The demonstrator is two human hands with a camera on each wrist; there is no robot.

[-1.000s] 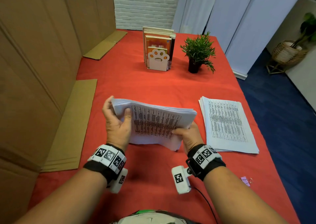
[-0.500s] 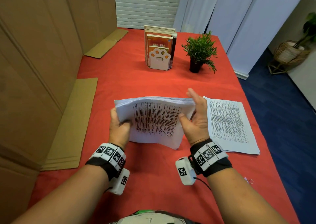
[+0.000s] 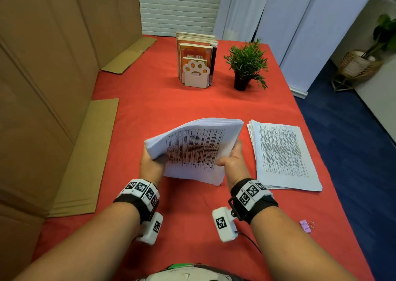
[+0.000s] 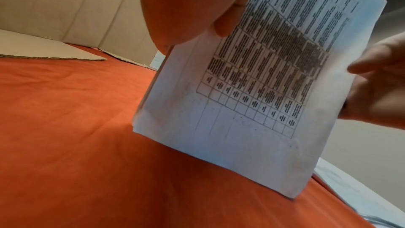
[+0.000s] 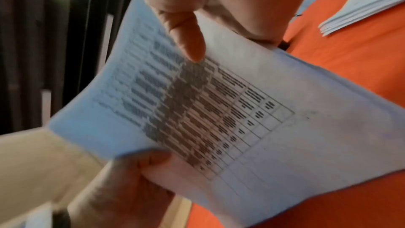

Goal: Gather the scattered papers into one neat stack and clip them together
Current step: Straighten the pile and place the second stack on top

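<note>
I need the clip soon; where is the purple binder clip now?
In the head view, the purple binder clip lies on the red tablecloth, beside the right forearm, nearer the person than the flat paper pile.

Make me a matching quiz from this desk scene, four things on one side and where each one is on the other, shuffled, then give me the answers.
Things
1. bent stack of printed papers
2. flat pile of printed papers
3. small purple binder clip
4. green potted plant

Places
A. lying on the red tablecloth, right of the hands
B. far end, beside the books in the paw-print holder
C. near edge, right of the right forearm
D. held between the left hand and right hand

Pairs: 1-D, 2-A, 3-C, 4-B
</note>
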